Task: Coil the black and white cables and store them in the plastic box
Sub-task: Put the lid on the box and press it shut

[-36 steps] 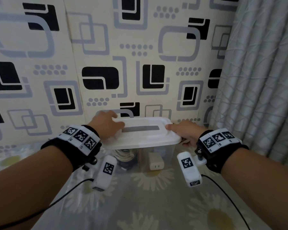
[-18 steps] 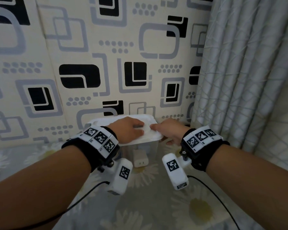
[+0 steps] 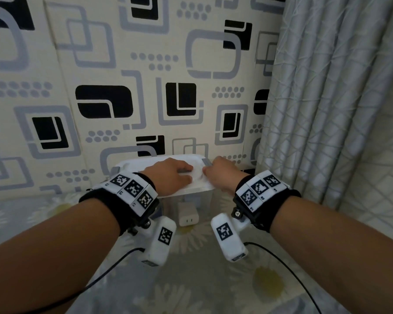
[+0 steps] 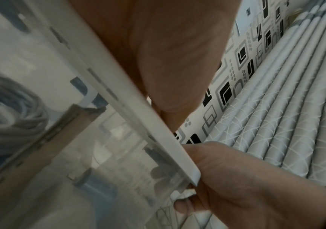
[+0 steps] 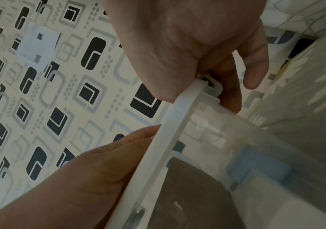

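Observation:
The clear plastic box (image 3: 199, 200) stands on the floral cloth against the wall, with its white lid (image 3: 132, 165) on top. My left hand (image 3: 175, 175) lies flat on the middle of the lid (image 4: 119, 93), palm pressing down. My right hand (image 3: 222, 175) grips the lid's right end: in the right wrist view its palm (image 5: 187, 38) sits on the lid edge (image 5: 167, 139) and its fingers curl under the box rim. Through the wall I see a coiled white cable (image 4: 11, 120), a white charger (image 3: 188, 215) and a dark shape (image 5: 193, 193). The black cable is not clearly visible.
A black-and-grey patterned wall (image 3: 104, 103) rises right behind the box. A grey pleated curtain (image 3: 327, 109) hangs close on the right. The daisy-print cloth (image 3: 202, 279) covers the surface in front. Thin black leads (image 3: 288, 268) trail from my wrist cameras.
My left hand slid from the lid's left end to its middle, beside the right hand. My view shifted, so the box now sits narrower and nearer the curtain.

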Demonstrator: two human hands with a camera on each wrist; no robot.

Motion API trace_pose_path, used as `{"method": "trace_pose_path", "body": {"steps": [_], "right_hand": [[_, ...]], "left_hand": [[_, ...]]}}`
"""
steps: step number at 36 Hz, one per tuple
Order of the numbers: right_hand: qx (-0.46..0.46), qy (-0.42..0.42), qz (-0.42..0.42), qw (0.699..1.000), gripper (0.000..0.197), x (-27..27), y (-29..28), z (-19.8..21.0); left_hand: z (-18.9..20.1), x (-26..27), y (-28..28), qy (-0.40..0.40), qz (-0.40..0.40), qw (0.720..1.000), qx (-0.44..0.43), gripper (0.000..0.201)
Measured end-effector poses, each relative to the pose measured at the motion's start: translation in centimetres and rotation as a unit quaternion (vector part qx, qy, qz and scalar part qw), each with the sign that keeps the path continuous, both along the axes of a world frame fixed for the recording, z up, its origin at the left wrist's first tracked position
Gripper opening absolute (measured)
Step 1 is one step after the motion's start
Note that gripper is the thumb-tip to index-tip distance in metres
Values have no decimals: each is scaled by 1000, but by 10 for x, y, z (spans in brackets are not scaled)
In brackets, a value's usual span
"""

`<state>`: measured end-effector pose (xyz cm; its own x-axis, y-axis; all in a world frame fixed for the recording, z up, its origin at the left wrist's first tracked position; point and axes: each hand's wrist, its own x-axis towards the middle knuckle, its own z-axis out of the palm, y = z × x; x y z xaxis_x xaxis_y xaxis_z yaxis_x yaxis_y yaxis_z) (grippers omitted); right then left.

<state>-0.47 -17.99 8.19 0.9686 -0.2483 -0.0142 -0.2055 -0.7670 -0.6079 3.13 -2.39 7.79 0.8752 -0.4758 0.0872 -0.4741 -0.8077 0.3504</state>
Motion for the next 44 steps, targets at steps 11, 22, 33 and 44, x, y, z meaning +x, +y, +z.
{"method": "trace_pose_path", "body": {"steps": [11,22,33,44], "right_hand": [[187,-20,-30,982,38,-6,-1,-10],[378,-53,-104,918,82,-3,8,-26],[521,-61,-98,846,18,-37,25,-38],[586,-66,-110,800,16,-51,42,-33]], "left_hand": [[12,-5,6,9,10,1000,-24,39],[30,-1,74,20,207,920,-333,52],[-40,-41,98,206,272,778,-527,56],[-45,-52,88,331,261,687,-592,66]]}}
